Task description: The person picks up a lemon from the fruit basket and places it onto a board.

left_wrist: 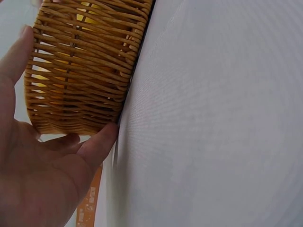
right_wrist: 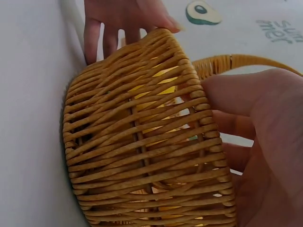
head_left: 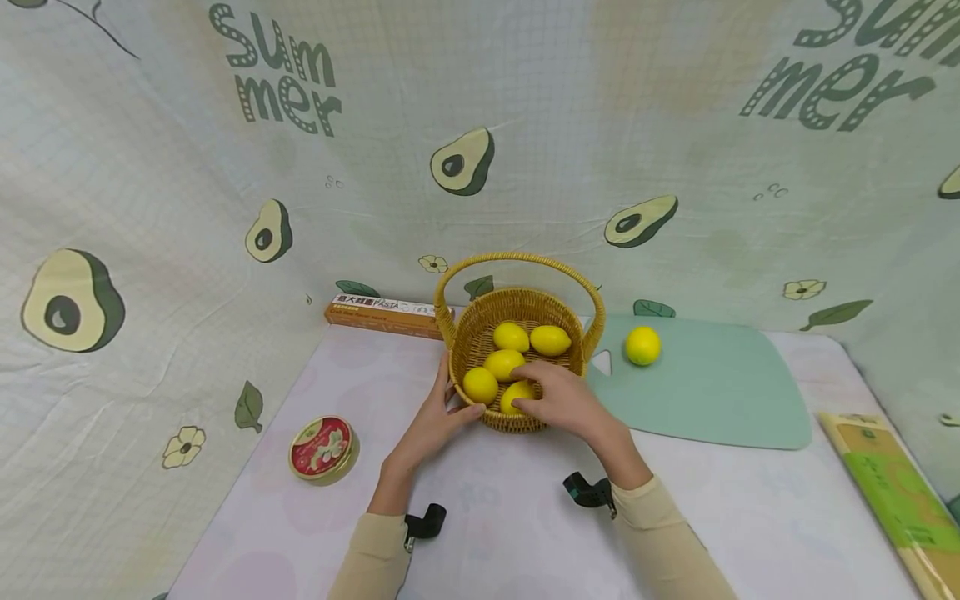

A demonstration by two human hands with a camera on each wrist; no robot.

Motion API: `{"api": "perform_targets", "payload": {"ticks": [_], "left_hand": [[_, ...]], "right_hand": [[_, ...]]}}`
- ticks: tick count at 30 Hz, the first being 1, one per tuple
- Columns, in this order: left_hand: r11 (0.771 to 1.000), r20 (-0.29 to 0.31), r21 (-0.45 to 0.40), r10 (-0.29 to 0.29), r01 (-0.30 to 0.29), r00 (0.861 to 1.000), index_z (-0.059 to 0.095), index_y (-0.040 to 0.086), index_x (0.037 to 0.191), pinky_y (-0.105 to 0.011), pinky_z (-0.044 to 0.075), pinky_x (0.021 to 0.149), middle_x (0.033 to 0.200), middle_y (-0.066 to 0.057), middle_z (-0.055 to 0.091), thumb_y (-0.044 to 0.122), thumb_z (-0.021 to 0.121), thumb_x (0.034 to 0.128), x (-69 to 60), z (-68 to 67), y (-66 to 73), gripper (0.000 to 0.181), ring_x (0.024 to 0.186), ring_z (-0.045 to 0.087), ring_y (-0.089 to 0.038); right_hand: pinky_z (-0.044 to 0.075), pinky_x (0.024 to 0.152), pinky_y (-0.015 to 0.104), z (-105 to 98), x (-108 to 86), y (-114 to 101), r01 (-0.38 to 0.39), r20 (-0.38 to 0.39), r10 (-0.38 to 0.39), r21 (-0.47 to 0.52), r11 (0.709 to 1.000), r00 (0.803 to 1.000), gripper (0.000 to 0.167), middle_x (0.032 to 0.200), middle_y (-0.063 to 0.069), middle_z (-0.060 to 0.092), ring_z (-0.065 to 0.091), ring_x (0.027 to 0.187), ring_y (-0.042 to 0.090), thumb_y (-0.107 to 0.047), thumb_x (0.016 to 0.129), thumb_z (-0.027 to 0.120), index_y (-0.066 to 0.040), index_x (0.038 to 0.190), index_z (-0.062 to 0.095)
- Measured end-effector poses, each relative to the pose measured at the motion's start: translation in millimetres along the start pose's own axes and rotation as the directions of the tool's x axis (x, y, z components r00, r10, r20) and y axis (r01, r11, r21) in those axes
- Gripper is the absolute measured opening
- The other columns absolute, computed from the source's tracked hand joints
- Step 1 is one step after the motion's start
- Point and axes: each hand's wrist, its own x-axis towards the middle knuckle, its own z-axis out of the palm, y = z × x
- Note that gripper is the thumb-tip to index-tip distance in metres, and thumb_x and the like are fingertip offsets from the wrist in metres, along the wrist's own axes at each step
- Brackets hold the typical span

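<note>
Head view high, facing forward and down, wrist views low, close, tilted sideways, all sharing the round golden-brown wicker basket (left_wrist: pixel 90 78)

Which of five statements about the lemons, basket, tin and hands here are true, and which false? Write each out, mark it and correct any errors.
1. Five lemons show inside the basket. True.
2. The left hand grips the basket's handle. False: it holds the basket's side.
3. One lemon rests on the green board. True.
4. The round tin stands on the green board. False: it stands on the tabletop.
5. The right hand reaches into the basket. True.
</note>
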Motion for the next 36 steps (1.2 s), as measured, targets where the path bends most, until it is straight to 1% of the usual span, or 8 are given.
{"api": "perform_targets", "payload": {"ticks": [5,10,12,17,23,28,34,36], "left_hand": [[1.000,0.007,-0.007,0.009,-0.009,1.000,-0.009,0.046,0.156,-0.050,0.039,0.115,0.168,0.006,0.000,0.029,0.076,0.0891,-0.5,0.7,0.3,0.109,0.153,0.021,-0.033],[1.000,0.004,0.005,0.002,-0.002,1.000,-0.009,0.052,0.153,-0.049,0.040,0.115,0.168,0.009,0.000,0.034,0.076,0.0883,-0.4,1.5,-1.2,0.108,0.153,0.022,-0.031],[1.000,0.005,0.007,-0.004,0.004,1.000,-0.009,0.056,0.151,-0.047,0.040,0.115,0.167,0.011,0.000,0.037,0.076,0.0877,0.2,2.0,-2.2,0.107,0.153,0.023,-0.030],[1.000,0.014,0.016,0.000,0.000,1.000,-0.010,0.054,0.152,-0.047,0.040,0.115,0.167,0.010,-0.001,0.037,0.076,0.0880,-0.3,2.8,-3.3,0.108,0.153,0.022,-0.032],[1.000,-0.004,0.024,-0.002,0.002,1.000,-0.009,0.054,0.152,-0.048,0.040,0.114,0.168,0.006,0.000,0.037,0.077,0.0874,-3.1,0.6,-3.2,0.108,0.152,0.024,-0.034],[1.000,0.009,0.030,0.008,-0.008,1.000,-0.010,0.050,0.153,-0.048,0.040,0.115,0.168,0.003,-0.002,0.038,0.076,0.0878,-2.6,0.1,-3.2,0.109,0.152,0.022,-0.035],[1.000,0.006,0.027,0.005,-0.005,1.000,-0.010,0.043,0.157,-0.048,0.041,0.114,0.168,0.007,0.000,0.040,0.077,0.0864,-0.2,-0.4,-2.9,0.112,0.152,0.023,-0.032],[1.000,0.004,0.024,-0.001,0.001,1.000,-0.009,0.047,0.156,-0.047,0.041,0.114,0.167,0.009,0.001,0.041,0.077,0.0859,0.4,-1.0,-2.8,0.111,0.152,0.024,-0.031]], "right_hand": [[0.051,0.099,0.053,4.1,3.5,-1.6,-0.039,-0.003,0.039,-0.064,0.997,0.999,0.042,0.132,0.003,0.065,0.061,0.123,0.025,-0.036,0.088,0.073,-0.020,0.126,0.068],[0.053,0.094,0.052,7.2,7.8,-2.5,-0.090,0.010,0.092,-0.109,0.990,0.996,0.046,0.128,-0.002,0.068,0.064,0.117,0.023,-0.043,0.084,0.076,-0.025,0.126,0.069],[0.054,0.086,0.048,7.2,9.2,-2.7,-0.107,0.023,0.111,-0.119,0.987,0.994,0.048,0.122,-0.004,0.071,0.066,0.107,0.021,-0.045,0.082,0.078,-0.026,0.125,0.070],[0.051,0.068,0.038,5.6,11.8,-5.1,-0.138,0.049,0.146,-0.138,0.981,0.988,0.049,0.107,-0.002,0.074,0.064,0.082,0.016,-0.047,0.079,0.081,-0.027,0.122,0.072],[0.053,0.071,0.040,8.7,15.6,-6.8,-0.152,0.055,0.161,-0.128,0.980,0.985,0.047,0.107,-0.002,0.074,0.065,0.088,0.018,-0.045,0.078,0.083,-0.023,0.117,0.074],[0.055,0.076,0.042,8.9,17.9,-6.3,-0.138,0.060,0.147,-0.132,0.982,0.987,0.050,0.110,0.001,0.074,0.066,0.090,0.020,-0.040,0.076,0.085,-0.020,0.120,0.073],[0.056,0.083,0.042,6.8,21.8,-3.7,-0.113,0.067,0.119,-0.090,0.990,0.991,0.048,0.112,0.000,0.074,0.066,0.093,0.018,-0.032,0.076,0.086,-0.016,0.119,0.073],[0.055,0.085,0.043,6.2,22.6,-3.0,-0.104,0.060,0.109,-0.081,0.991,0.992,0.047,0.113,0.000,0.073,0.066,0.096,0.018,-0.029,0.075,0.087,-0.016,0.118,0.073]]}}
